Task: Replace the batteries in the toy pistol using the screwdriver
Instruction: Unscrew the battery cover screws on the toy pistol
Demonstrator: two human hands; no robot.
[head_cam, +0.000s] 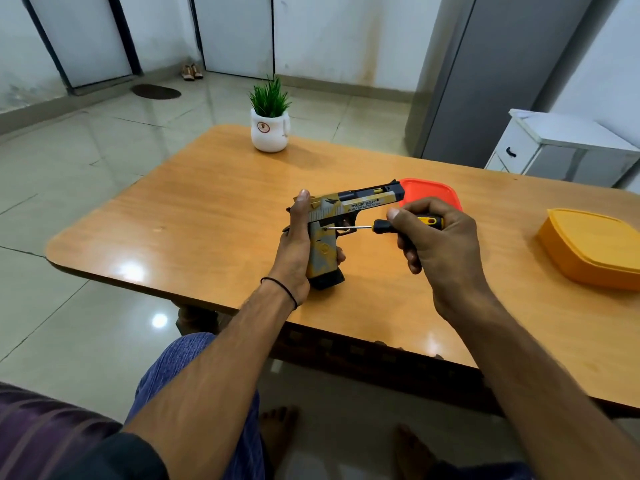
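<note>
- Toy pistol [349, 202], yellow-and-grey moulded plastic, is standing upright over the glossy orange-brown wooden tabletop [207, 202], its grip being clasped by the left hand [294, 247].
- Right hand [440, 240] fingers [412, 261] are gripping a black-and-yellow-handled screwdriver [381, 226], its thin steel tip touching the pistol's side.

Before us stands a wooden table [207, 202] with rounded corners, its glossy top catching a bright glare near the left edge. Around it we see pale, shiny floor tiles [86, 150] with a round spot of reflected light. The far wall [346, 36] is white and stained low down, with white doors [235, 29] in dark frames. A dark mat [156, 92] lies before the left door, and shoes [191, 71] sit near the middle one. A potted plant [269, 129] stands at the table's far edge. To the right we see a tall grey cabinet [512, 81] with a white drawer unit [540, 150] beside it. A purple striped sofa [45, 431] shows at bottom left.
</note>
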